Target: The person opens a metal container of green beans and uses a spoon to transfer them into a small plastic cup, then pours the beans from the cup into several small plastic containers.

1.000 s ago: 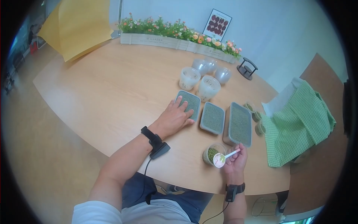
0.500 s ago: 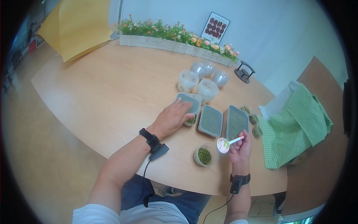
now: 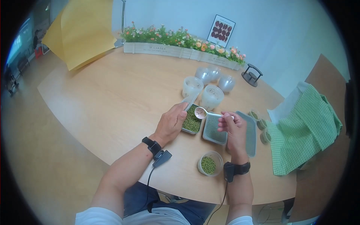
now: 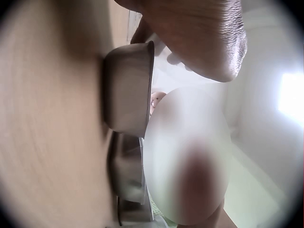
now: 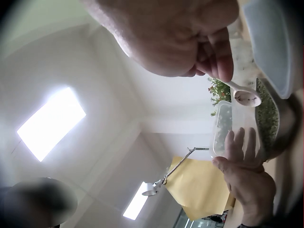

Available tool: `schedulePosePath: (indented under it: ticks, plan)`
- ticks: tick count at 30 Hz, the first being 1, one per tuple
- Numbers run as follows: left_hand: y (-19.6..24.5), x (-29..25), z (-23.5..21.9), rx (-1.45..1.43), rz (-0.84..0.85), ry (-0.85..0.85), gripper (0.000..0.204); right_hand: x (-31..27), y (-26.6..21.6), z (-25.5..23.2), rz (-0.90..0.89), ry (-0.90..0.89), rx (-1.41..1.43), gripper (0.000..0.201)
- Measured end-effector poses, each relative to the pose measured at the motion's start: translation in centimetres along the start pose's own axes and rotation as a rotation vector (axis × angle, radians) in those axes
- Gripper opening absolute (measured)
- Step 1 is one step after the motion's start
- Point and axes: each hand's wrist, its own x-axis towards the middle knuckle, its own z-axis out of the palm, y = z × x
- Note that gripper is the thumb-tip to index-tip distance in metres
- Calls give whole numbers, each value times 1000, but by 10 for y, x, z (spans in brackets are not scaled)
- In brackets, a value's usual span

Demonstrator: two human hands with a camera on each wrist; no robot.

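My left hand (image 3: 171, 123) grips a translucent lid (image 3: 192, 98), tilted up at the far side of a rectangular container of green mung beans (image 3: 193, 125). In the right wrist view the thumb is on one face of the lid (image 5: 222, 128) and the fingers show through it. My right hand (image 3: 234, 133) pinches the handle of a white spoon (image 3: 200, 113), its bowl over the beans' right edge. A round clear tub (image 3: 210, 164) with mung beans stands nearer the table's front edge. The left wrist view shows the container's side wall (image 4: 127, 90).
Two lidded containers stand to the right, the nearer one (image 3: 215, 129) beside the beans and the other (image 3: 250, 135) partly behind my right hand. Cloudy tubs (image 3: 212, 98) and clear cups (image 3: 226, 83) are behind. Small cups (image 3: 265, 137) line a green checked cloth (image 3: 303, 131).
My left hand has lifted the lid off the left container, exposing the beans. My right hand has carried the spoon left and forward, from near the round tub to above the container.
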Motion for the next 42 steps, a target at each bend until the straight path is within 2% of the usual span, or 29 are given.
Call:
schedulePosePath:
  ticks: [2,4,11,13,17,22,34,42]
  plan:
    - [-1,0,0,-24,-6,18,57,1,5,4,0,-27,-22,26]
    - [1,0,-1,-45,-26,19,57,5,14,6,-111,-38,-90,26]
    - [3,1,-1,-36,-34,8,58,9,34,4,-118,-131,-272,24]
    - [2,0,-1,-18,-28,11,57,9,31,6,29,-179,-230,24]
    - [4,1,-2,-35,-40,5,58,11,30,5,140,-172,-121,23]
    - [4,0,-1,-45,-43,-11,60,14,29,-1,281,-19,57,23]
    - [7,1,-2,-47,-22,8,57,17,40,-24,353,-8,405,22]
    - [2,1,0,-21,6,13,58,-1,22,-41,368,3,540,21]
